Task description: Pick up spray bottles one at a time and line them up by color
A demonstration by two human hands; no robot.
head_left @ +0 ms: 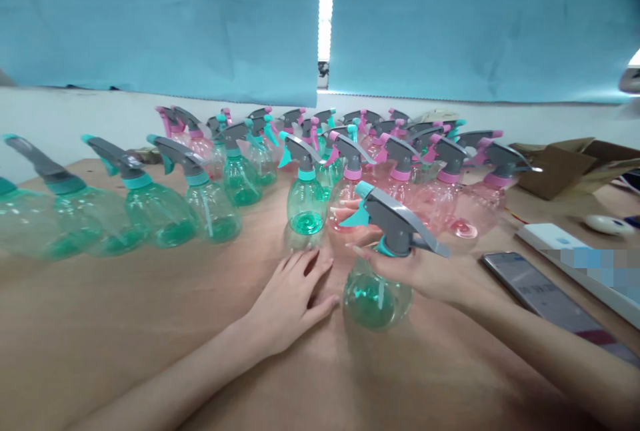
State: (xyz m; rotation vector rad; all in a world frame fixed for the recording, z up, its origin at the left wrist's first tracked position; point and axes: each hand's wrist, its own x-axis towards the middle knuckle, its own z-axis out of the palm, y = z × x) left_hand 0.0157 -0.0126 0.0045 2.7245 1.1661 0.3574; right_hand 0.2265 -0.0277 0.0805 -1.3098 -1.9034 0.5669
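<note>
My right hand (pixel 400 265) is wrapped round the neck of a green spray bottle (pixel 376 301) with a grey and turquoise head, which tilts a little. To its left my left hand (pixel 295 294) lies on the wooden table (pixel 235 371), fingers spread, holding nothing. Just beyond my left fingertips stands another green spray bottle (pixel 306 204). Behind the held bottle are pink spray bottles, one of them (pixel 401 184) upright with a pink collar. My right fingers partly cover the nearest pink one.
Several green bottles (pixel 160 214) form a row on the left. More green and pink bottles crowd the back. On the right lie a phone (pixel 540 291), a white box (pixel 555 241), a white mouse (pixel 607 225) and an open cardboard box (pixel 563 167).
</note>
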